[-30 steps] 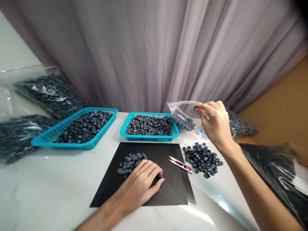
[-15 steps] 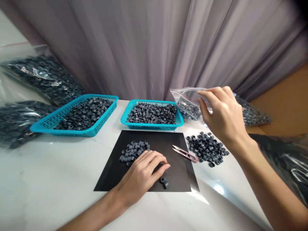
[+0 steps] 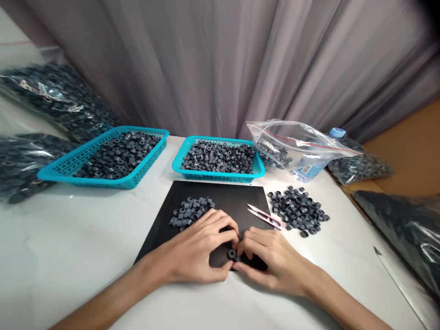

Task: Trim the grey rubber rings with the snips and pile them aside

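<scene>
My left hand (image 3: 197, 250) and my right hand (image 3: 270, 259) meet near the front edge of a black sheet (image 3: 240, 195). Between their fingertips is a small dark grey ring (image 3: 232, 254), its hole facing up. Thumb and forefinger of the left hand close around it, and the right fingers pinch in from the other side. Part of a second ring is half hidden by the right fingertips. Behind my left hand sits a cluster of grey rings (image 3: 192, 211) on the sheet. Pink-handled thread snips (image 3: 266, 217) lie across the sheet's right edge.
A loose ring pile (image 3: 300, 211) lies on the white table right of the snips. Two blue baskets (image 3: 220, 178) (image 3: 117, 183) of rings stand behind. An unsealed zip bag (image 3: 302, 142), a bottle (image 3: 337, 133) and filled bags (image 3: 58, 101) surround them. A blade (image 3: 395, 279) lies far right.
My right hand has come down from beside the zip bag to the rings at the sheet's front. My left fingers have spread and closed around a ring there. The bottle is now uncovered.
</scene>
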`<state>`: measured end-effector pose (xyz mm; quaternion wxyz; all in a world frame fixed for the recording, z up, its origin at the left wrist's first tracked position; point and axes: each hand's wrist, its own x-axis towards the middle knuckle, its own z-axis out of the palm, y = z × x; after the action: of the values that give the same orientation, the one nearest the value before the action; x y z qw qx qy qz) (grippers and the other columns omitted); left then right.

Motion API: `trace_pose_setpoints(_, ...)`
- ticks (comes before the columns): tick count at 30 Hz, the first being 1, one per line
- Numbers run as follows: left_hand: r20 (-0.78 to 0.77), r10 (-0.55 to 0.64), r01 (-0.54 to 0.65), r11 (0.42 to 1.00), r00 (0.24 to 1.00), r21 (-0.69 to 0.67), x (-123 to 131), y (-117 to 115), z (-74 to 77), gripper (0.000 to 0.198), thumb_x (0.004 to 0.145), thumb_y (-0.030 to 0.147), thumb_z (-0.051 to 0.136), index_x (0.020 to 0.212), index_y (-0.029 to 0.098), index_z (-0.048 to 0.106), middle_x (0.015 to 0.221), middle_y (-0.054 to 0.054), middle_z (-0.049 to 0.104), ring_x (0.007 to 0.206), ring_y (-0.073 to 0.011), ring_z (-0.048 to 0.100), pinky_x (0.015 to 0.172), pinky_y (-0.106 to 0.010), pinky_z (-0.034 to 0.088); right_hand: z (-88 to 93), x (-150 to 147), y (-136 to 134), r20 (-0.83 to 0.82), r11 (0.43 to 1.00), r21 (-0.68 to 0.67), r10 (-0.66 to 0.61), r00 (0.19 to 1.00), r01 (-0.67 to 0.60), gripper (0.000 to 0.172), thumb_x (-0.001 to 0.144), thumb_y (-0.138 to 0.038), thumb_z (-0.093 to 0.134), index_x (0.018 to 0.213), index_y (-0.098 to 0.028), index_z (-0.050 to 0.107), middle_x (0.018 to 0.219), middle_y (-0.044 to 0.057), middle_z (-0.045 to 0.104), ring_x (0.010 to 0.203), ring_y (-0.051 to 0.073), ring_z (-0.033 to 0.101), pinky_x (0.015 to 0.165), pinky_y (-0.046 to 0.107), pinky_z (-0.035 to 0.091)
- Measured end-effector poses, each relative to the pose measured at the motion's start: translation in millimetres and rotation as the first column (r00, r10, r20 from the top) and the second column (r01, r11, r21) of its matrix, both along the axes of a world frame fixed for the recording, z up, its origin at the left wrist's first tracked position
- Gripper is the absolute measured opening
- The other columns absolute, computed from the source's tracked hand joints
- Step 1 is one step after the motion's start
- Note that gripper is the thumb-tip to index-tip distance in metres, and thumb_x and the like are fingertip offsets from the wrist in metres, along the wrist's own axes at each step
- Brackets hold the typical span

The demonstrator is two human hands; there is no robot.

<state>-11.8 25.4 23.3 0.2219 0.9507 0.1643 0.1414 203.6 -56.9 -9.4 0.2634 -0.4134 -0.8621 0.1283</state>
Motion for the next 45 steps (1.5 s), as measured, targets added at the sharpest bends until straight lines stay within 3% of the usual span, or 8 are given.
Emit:
trace_pose_setpoints(5,0.049,0.010,-0.016,0.993,0.999,0.119,3.7,0.3,-6.3,0.010,0.083,0.017,0.065,0.092,0.021,0.064,0.095,-0.003,0.068,0.097,-0.0215,0.061,0.095,-0.036,0.044,4.6,5.3,3.5,-0.145,0.998,-0.057,-0.015,0.989,0.007,0.012,0.100,-0.025,0.051,0.095,-0.020,0.061,0.087,0.006,0.067,0.078,0.018,0.061,0.068,0.030,0.047)
trace_pose_setpoints(9,0.086,0.045,-0.058,0.987,0.995,0.149,4.9,0.0,-7.5,0.007,0.092,0.019,0.062,0.097,0.021,0.065,0.093,-0.001,0.071,0.088,-0.0187,0.064,0.091,-0.035,0.045,0.2,9.2,5.7,-0.292,0.980,-0.180,-0.138,0.946,0.087,0.015,0.099,-0.029,0.057,0.108,-0.021,0.066,0.092,0.006,0.069,0.079,0.017,0.063,0.071,0.029,0.050)
trace_pose_setpoints(13,0.130,0.198,-0.202,0.979,0.972,0.019,5.4,-2.2,-7.5,0.013,0.095,0.018,0.059,0.106,0.023,0.064,0.095,0.002,0.072,0.088,-0.0159,0.065,0.085,-0.029,0.047,1.0,10.1,9.6,-0.445,0.882,-0.442,-0.374,0.814,0.163,0.021,0.095,-0.040,0.063,0.101,-0.021,0.070,0.095,0.005,0.071,0.074,0.016,0.064,0.063,0.026,0.052)
trace_pose_setpoints(17,0.164,0.265,-0.255,0.964,0.950,-0.079,5.6,-4.7,-6.8,0.013,0.095,0.017,0.061,0.105,0.024,0.065,0.099,0.003,0.072,0.093,-0.0152,0.066,0.088,-0.028,0.047,0.5,6.8,11.0,-0.588,0.803,-0.593,-0.478,0.652,0.053,0.026,0.088,-0.044,0.072,0.094,-0.019,0.070,0.088,0.004,0.070,0.068,0.014,0.064,0.061,0.025,0.055)
trace_pose_setpoints(22,0.180,0.281,-0.277,0.960,0.943,-0.050,6.6,-7.7,-8.9,0.010,0.094,0.017,0.064,0.101,0.022,0.067,0.093,0.003,0.072,0.086,-0.0150,0.066,0.085,-0.030,0.045,-5.5,-1.1,8.7,-0.657,0.793,-0.610,-0.506,0.560,0.001,0.025,0.085,-0.041,0.075,0.097,-0.019,0.073,0.086,0.005,0.071,0.071,0.015,0.065,0.060,0.025,0.057)
trace_pose_setpoints(33,0.213,0.293,-0.314,0.947,0.932,0.073,8.4,-11.1,-14.2,0.007,0.094,0.026,0.065,0.091,0.020,0.065,0.079,0.003,0.069,0.075,-0.0158,0.062,0.076,-0.033,0.040,-9.9,-2.6,8.7,-0.636,0.748,-0.663,-0.567,0.524,0.005,0.035,0.078,-0.044,0.081,0.102,-0.019,0.079,0.075,0.006,0.073,0.065,0.017,0.066,0.049,0.025,0.054)
trace_pose_setpoints(39,0.230,0.322,-0.330,0.944,0.918,-0.005,10.2,-13.2,-14.8,0.006,0.091,0.019,0.066,0.097,0.022,0.065,0.092,0.004,0.072,0.083,-0.0159,0.064,0.084,-0.034,0.041,-10.1,-3.7,9.0,-0.637,0.756,-0.654,-0.559,0.531,0.010,0.030,0.081,-0.043,0.079,0.098,-0.018,0.078,0.071,0.004,0.070,0.060,0.015,0.063,0.048,0.023,0.052)
trace_pose_setpoints(45,0.254,0.406,-0.379,0.913,0.878,-0.151,12.8,-13.7,-16.0,0.011,0.087,0.019,0.066,0.097,0.024,0.066,0.090,0.004,0.072,0.083,-0.0156,0.065,0.083,-0.032,0.048,-9.0,-3.6,11.0,-0.647,0.762,-0.647,-0.556,0.523,0.010,0.030,0.080,-0.045,0.079,0.094,-0.019,0.077,0.072,0.004,0.070,0.059,0.015,0.063,0.046,0.023,0.051)
